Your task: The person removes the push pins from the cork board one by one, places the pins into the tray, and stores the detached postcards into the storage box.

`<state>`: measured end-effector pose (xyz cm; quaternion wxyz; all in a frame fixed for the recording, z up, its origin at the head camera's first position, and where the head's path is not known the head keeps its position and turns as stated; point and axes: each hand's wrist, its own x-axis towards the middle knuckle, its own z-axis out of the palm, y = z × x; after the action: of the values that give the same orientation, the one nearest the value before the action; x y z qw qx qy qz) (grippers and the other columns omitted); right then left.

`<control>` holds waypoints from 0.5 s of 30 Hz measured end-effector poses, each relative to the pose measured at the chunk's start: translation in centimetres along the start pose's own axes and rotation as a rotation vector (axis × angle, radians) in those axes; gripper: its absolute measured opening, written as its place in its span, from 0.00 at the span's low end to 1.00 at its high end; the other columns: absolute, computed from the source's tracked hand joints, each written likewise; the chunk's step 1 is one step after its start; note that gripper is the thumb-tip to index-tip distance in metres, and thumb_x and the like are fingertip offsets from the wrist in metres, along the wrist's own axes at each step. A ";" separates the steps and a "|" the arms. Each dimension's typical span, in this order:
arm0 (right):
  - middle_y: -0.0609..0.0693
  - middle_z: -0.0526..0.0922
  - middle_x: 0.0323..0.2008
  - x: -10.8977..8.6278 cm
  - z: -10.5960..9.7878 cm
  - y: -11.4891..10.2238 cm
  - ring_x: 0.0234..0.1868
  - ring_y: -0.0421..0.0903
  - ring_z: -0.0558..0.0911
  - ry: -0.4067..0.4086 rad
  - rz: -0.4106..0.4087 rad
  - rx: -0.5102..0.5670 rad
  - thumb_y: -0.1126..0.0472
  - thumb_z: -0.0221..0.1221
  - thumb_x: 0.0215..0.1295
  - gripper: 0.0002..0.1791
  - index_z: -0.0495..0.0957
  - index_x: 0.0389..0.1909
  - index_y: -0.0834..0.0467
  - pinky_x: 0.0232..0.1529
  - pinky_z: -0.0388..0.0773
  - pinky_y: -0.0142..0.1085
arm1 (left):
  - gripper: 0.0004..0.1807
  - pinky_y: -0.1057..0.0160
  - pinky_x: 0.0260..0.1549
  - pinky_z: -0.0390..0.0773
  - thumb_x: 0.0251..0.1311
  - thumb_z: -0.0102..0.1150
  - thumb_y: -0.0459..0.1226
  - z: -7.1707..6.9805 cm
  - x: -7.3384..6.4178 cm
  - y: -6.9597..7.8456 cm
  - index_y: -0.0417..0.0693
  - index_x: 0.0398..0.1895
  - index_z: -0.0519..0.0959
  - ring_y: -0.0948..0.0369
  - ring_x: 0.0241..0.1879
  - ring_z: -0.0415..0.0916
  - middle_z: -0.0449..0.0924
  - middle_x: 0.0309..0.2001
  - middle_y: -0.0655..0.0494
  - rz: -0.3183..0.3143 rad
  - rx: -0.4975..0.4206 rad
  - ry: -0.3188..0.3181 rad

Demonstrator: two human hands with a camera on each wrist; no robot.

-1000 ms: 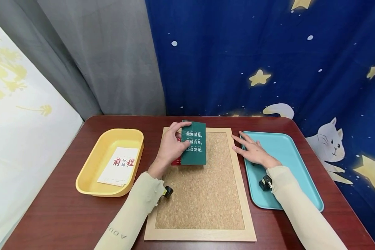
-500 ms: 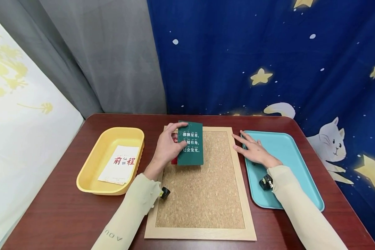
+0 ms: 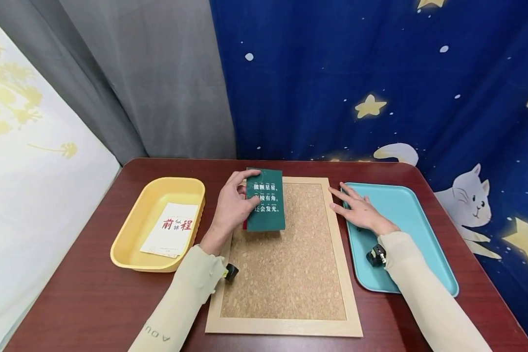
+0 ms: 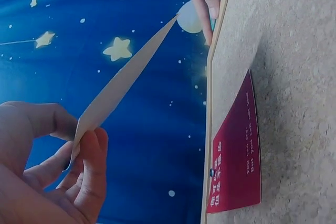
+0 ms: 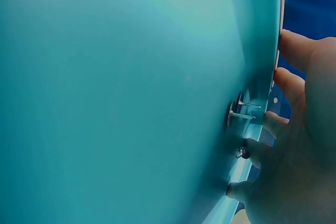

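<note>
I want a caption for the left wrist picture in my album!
The left hand pinches a card; a red card lies on the cork board.

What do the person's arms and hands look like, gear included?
Left hand and right hand: bare, no gloves. Long pale cream sleeves; left sleeve has dark lettering on the forearm and a gathered-looking cuff, right sleeve shows no print. Small black device at each wrist: left unit, yellow bit beside it; right unit.

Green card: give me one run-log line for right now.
left hand: pinches green card above corkboard | red card: on corkboard | right hand: at teal tray rim | thumbtacks: in teal tray
</note>
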<state>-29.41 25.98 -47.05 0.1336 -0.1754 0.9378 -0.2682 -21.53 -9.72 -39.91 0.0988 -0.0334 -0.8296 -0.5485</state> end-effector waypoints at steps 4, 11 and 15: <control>0.57 0.38 0.86 0.0 0.0 0.1 0.86 0.64 0.38 0.001 0.002 -0.006 0.38 0.48 0.80 0.37 0.52 0.84 0.43 0.77 0.26 0.73 | 0.32 0.66 0.27 0.71 0.56 0.65 0.26 -0.3 0.0 -0.2 0.57 0.65 0.79 0.54 0.38 0.69 0.74 0.54 0.53 -0.007 0.006 0.021; 0.56 0.38 0.86 0.0 0.1 0.2 0.86 0.64 0.39 -0.001 0.006 -0.001 0.37 0.48 0.80 0.37 0.52 0.84 0.42 0.77 0.25 0.72 | 0.31 0.65 0.32 0.77 0.57 0.66 0.28 -1.1 -0.5 -0.3 0.57 0.66 0.79 0.52 0.43 0.74 0.75 0.58 0.54 -0.028 0.008 0.015; 0.57 0.39 0.86 -0.1 0.0 0.1 0.85 0.65 0.39 0.004 0.000 0.006 0.39 0.49 0.80 0.37 0.52 0.84 0.44 0.77 0.25 0.73 | 0.31 0.67 0.34 0.77 0.58 0.66 0.28 -1.6 -0.7 -0.4 0.56 0.66 0.79 0.50 0.45 0.75 0.75 0.59 0.52 -0.026 0.005 0.022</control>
<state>-29.30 26.06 -47.09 0.1321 -0.1745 0.9373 -0.2714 -20.73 -11.31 -39.76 0.1009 -0.0165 -0.8303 -0.5478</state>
